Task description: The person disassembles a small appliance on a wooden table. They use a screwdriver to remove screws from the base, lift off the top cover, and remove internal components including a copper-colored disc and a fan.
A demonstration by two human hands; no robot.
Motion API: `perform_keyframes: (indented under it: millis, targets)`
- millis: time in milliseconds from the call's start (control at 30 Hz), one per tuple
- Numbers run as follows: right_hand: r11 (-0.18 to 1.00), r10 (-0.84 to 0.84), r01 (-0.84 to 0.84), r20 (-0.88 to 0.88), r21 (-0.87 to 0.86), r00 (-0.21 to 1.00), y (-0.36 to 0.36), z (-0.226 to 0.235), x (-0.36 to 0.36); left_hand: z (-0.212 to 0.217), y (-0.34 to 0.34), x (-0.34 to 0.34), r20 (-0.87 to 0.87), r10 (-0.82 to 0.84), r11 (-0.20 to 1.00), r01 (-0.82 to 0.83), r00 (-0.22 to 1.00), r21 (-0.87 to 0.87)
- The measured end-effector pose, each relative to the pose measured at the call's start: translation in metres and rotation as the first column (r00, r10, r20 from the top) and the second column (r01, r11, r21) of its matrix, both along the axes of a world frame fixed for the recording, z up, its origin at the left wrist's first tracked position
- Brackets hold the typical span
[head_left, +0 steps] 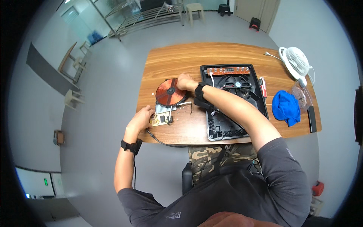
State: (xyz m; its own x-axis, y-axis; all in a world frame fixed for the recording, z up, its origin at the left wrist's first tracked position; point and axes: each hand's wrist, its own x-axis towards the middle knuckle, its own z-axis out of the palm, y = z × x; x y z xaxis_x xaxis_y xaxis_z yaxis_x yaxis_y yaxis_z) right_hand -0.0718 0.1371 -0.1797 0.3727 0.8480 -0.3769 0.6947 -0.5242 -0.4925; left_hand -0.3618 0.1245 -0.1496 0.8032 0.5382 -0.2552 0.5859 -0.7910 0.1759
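Observation:
A round copper coil disc (169, 92) lies on the wooden table (177, 56), left of an opened black appliance base (227, 125) with a fan and an orange control strip inside. My right hand (185, 82) grips the coil's right upper edge. My left hand (141, 118) rests on the left end of a pale circuit board (163, 118) with a finned heat sink, just below the coil. A black cable (162, 143) runs from the board off the table's near edge.
A red-handled screwdriver (263, 86), a blue cloth (286, 107), a clear plastic bag (301, 93), a black bar-shaped object (312, 118) and a white fan (296, 61) lie at the table's right end. Stools and a metal rack stand on the grey floor beyond.

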Motion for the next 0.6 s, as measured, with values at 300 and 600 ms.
perform_keyframes:
  millis: [300,600]
  targets:
    - [0.977,-0.194,0.197,-0.035,0.082,0.98,-0.012,0.007,0.001,0.003,0.004,0.011,-0.011,-0.008,1.0,0.008,1.0,0.009]
    - [0.957,0.098,-0.093,-0.005,0.274,0.995,-0.038,0.03,0.026,0.036,0.0,0.014,0.024,-0.007,0.999,0.009,1.0,-0.054]
